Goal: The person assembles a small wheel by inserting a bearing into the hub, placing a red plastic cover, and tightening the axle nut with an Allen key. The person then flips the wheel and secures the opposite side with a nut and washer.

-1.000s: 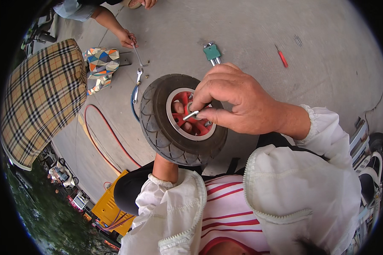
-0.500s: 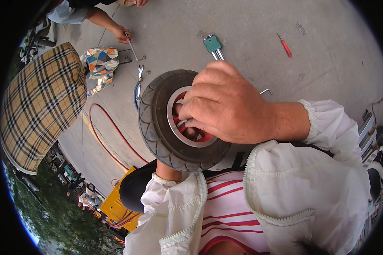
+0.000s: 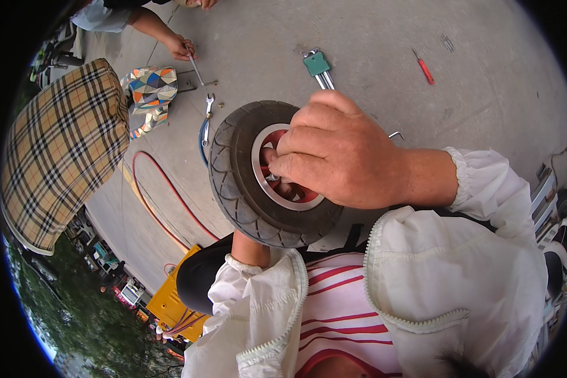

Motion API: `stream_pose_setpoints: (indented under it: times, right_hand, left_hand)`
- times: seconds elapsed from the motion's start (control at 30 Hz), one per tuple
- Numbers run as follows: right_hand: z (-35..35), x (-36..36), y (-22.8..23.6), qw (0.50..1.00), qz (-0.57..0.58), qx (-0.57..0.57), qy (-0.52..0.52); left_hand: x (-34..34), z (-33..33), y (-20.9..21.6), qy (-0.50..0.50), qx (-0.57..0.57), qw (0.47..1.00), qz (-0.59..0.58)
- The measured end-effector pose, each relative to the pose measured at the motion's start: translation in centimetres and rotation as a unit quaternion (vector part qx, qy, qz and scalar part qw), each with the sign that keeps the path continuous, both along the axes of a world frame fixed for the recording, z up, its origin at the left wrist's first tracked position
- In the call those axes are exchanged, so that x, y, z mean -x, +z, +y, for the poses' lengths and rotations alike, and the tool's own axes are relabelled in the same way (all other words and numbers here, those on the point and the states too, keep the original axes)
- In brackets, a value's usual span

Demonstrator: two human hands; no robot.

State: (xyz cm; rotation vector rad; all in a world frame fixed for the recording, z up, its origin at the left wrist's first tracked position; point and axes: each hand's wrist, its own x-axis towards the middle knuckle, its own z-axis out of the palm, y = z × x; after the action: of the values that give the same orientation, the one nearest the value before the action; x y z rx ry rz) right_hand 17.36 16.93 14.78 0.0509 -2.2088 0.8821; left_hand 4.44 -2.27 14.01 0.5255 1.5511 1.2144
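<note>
A small wheel with a black treaded tire (image 3: 233,189) and a red rim with a silver edge is held up in front of me. My left hand (image 3: 286,190) supports it from behind; parts of its fingers show through the rim openings, and the rest is hidden by the tire. My right hand (image 3: 343,154) reaches over the wheel's right side, thumb and fingers pinched together at the hub. A small shiny metal piece (image 3: 272,178) shows at the hub just below the fingertips. What the pinch holds, if anything, is hidden.
Beyond the wheel lie a green-held hex key set (image 3: 316,64), a red screwdriver (image 3: 424,70), an L-shaped key (image 3: 395,135) and a wrench (image 3: 208,106). Another person's hand (image 3: 181,48) holds a bent metal tool at upper left. A red hose (image 3: 164,167) runs toward a yellow box (image 3: 171,296).
The wheel has shifted slightly right and tilted a little. My right fingertips have moved slightly upward at the hub, showing more of the metal piece.
</note>
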Motion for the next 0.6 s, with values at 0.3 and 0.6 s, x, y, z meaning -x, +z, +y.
stream_pose_setpoints:
  times: [0.3,0.6]
  right_hand:
    - [-0.10,0.07,0.06,1.000,-0.002,0.010,0.010]
    - [0.05,0.18,-0.25,0.999,0.004,-0.026,0.023]
  left_hand:
    - [0.00,0.18,-0.35,-0.012,0.004,1.000,0.009]
    - [0.13,0.05,-0.27,-0.011,0.008,1.000,0.016]
